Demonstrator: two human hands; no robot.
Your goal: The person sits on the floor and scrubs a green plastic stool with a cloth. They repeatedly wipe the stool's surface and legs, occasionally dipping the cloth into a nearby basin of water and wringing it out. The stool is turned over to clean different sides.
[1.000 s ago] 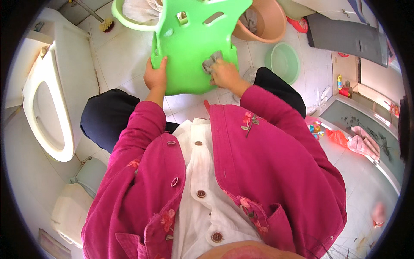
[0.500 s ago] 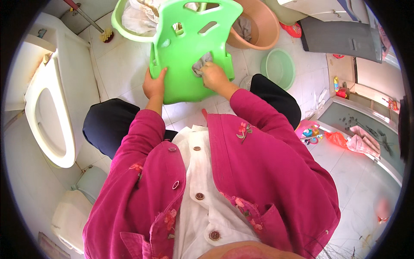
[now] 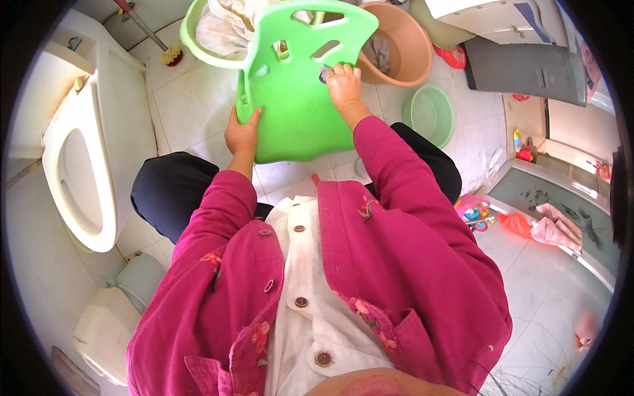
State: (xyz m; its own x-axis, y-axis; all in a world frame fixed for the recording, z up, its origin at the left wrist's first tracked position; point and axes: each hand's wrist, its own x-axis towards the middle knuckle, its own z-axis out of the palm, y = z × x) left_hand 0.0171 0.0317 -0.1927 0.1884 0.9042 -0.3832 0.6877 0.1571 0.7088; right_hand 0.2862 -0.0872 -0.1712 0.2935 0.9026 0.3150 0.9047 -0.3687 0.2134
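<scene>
The left hand [image 3: 242, 137] pinches the lower left edge of a green plastic panel [image 3: 294, 119], its thumb laid on the front face, its other fingers hidden behind; the right hand [image 3: 345, 86] is closed over a grey cloth [image 3: 323, 74] against the panel's right side, so that only a crumpled corner shows left of the knuckles; the panel stands tilted between both hands, its back out of sight and its lower edge just below the grips.

Beyond the left hand, a light green basin [image 3: 187, 41] is cut off by the upper edge and partly covered by the panel; what lies under its rumpled whitish fabric [image 3: 228, 30] cannot be told; far right of the right hand, a small yellow bottle [image 3: 516, 140] is too small for any label to be read.

The panel is smooth and glossy, pierced by rounded slots; just beyond the right hand sits a round orange-brown plastic basin [image 3: 417, 49]; nearer, to its right, a translucent pale green tub [image 3: 430, 117] rests on glossy tiles [image 3: 181, 129].
</scene>
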